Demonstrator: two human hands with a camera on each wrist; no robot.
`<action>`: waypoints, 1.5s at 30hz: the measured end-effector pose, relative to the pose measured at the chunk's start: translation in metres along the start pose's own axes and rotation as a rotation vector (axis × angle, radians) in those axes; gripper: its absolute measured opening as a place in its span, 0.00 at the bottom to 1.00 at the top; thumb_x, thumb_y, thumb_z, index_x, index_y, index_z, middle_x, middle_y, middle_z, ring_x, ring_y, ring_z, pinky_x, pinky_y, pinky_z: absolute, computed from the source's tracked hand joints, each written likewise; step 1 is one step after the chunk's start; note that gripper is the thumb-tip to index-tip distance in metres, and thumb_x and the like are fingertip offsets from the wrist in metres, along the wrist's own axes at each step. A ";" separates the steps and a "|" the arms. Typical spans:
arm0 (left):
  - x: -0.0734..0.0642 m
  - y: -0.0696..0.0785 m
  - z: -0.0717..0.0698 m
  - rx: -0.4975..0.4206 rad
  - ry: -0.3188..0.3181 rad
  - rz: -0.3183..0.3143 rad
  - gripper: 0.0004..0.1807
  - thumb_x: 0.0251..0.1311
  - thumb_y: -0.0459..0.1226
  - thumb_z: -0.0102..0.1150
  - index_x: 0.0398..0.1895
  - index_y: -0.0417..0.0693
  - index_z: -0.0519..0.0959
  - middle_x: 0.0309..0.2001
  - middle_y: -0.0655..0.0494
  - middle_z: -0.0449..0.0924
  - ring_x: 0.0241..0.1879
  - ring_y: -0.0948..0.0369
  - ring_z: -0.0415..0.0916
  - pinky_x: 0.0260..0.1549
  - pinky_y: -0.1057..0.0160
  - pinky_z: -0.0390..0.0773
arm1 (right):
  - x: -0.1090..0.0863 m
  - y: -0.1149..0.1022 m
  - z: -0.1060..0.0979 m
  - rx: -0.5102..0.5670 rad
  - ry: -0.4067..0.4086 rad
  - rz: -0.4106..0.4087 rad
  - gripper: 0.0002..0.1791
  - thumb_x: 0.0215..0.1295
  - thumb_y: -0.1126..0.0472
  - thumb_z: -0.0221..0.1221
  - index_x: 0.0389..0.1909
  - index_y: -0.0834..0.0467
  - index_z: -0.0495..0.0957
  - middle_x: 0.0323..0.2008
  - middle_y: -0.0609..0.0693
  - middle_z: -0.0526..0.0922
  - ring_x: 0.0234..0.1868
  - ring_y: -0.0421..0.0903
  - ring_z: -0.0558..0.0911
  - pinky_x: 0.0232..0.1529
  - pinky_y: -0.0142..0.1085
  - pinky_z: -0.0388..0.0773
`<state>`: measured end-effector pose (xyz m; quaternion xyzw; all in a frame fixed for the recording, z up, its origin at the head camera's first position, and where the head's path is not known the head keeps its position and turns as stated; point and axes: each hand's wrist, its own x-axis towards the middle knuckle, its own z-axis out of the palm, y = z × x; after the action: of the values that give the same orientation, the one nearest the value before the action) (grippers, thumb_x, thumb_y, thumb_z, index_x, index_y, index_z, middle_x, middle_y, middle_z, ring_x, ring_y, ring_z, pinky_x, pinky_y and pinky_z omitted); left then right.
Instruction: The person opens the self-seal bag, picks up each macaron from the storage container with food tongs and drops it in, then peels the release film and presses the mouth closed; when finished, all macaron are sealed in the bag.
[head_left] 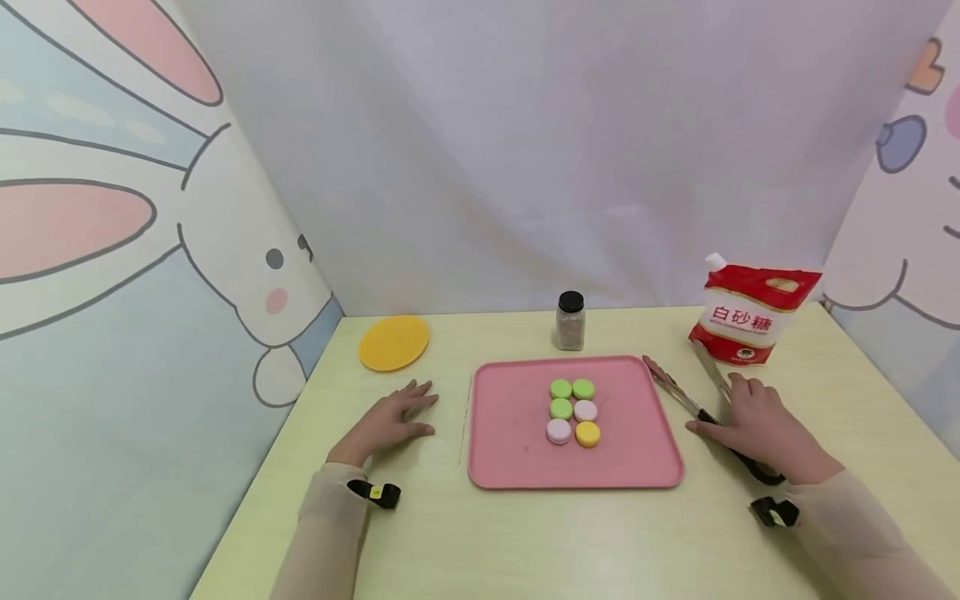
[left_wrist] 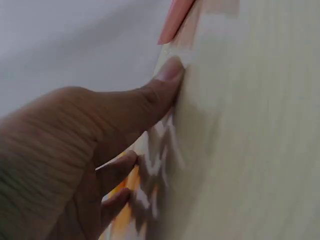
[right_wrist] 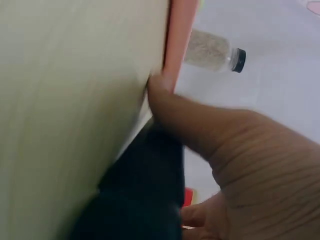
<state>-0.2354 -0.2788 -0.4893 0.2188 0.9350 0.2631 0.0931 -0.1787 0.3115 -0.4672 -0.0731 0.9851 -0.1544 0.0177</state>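
On the table lies a pink tray point(head_left: 510, 442) bearing several macarons: green point(head_left: 561, 389), pale pink point(head_left: 558, 431) and one yellow point(head_left: 588, 434). To its left my left hand point(head_left: 386, 425) rests by the tabletop with spread fingers, holding nothing. In the left wrist view its thumb point(left_wrist: 165, 82) reaches out near the table surface. Right of the tray, my right hand point(head_left: 768, 429) grips a pair of tongs point(head_left: 678, 392), whose arms are spread apart. The right wrist view shows the dark tongs handle point(right_wrist: 150, 170) between the thumb point(right_wrist: 185, 117) and the fingers; the palm hides part of it.
Behind the tray stands a clear jar point(head_left: 570, 325) with a black lid. A red and white sugar pouch point(head_left: 750, 317) with a white spout stands at the back right, near the tongs' tips. A yellow disc point(head_left: 393, 342) lies at the back left.
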 end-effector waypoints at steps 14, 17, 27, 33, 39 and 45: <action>0.008 -0.016 0.020 -0.121 0.324 0.133 0.10 0.61 0.47 0.69 0.45 0.60 0.89 0.57 0.66 0.81 0.69 0.53 0.68 0.69 0.44 0.60 | 0.004 0.012 0.028 0.176 0.306 0.039 0.41 0.66 0.43 0.63 0.65 0.67 0.58 0.49 0.67 0.68 0.36 0.65 0.77 0.27 0.58 0.73; 0.008 -0.014 0.021 -0.141 0.395 0.149 0.09 0.62 0.44 0.69 0.44 0.57 0.90 0.50 0.65 0.86 0.61 0.55 0.76 0.64 0.47 0.69 | 0.005 0.013 0.029 0.219 0.301 0.031 0.37 0.65 0.40 0.64 0.58 0.62 0.62 0.36 0.59 0.74 0.32 0.58 0.76 0.26 0.49 0.70; 0.016 -0.002 0.026 -0.139 0.700 0.190 0.04 0.60 0.40 0.72 0.36 0.55 0.90 0.34 0.66 0.87 0.39 0.63 0.79 0.41 0.63 0.77 | 0.011 -0.007 0.009 0.088 0.344 -0.195 0.24 0.59 0.43 0.70 0.47 0.50 0.74 0.21 0.41 0.69 0.18 0.39 0.67 0.21 0.36 0.62; 0.029 0.005 0.026 -0.188 0.868 0.257 0.04 0.57 0.36 0.73 0.36 0.52 0.89 0.33 0.62 0.88 0.39 0.59 0.78 0.44 0.63 0.74 | 0.045 -0.056 -0.019 -0.051 0.174 -0.368 0.25 0.58 0.37 0.69 0.52 0.47 0.81 0.20 0.36 0.71 0.19 0.36 0.67 0.21 0.33 0.64; 0.034 0.004 0.012 -0.252 1.050 0.296 0.08 0.50 0.27 0.75 0.33 0.44 0.89 0.32 0.52 0.87 0.37 0.55 0.78 0.45 0.68 0.74 | 0.071 -0.088 -0.027 -0.085 -0.034 -0.407 0.23 0.58 0.33 0.66 0.45 0.44 0.82 0.19 0.39 0.72 0.21 0.39 0.69 0.21 0.36 0.65; 0.019 0.014 -0.021 -0.286 1.133 0.294 0.08 0.50 0.21 0.72 0.33 0.37 0.87 0.31 0.43 0.86 0.35 0.58 0.77 0.39 0.66 0.73 | 0.075 -0.089 -0.023 -0.093 -0.103 -0.397 0.22 0.57 0.34 0.68 0.43 0.45 0.83 0.19 0.39 0.70 0.21 0.39 0.69 0.23 0.36 0.66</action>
<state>-0.2529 -0.2691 -0.4657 0.1568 0.7544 0.4719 -0.4284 -0.2417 0.2235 -0.4193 -0.2743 0.9553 -0.1052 0.0337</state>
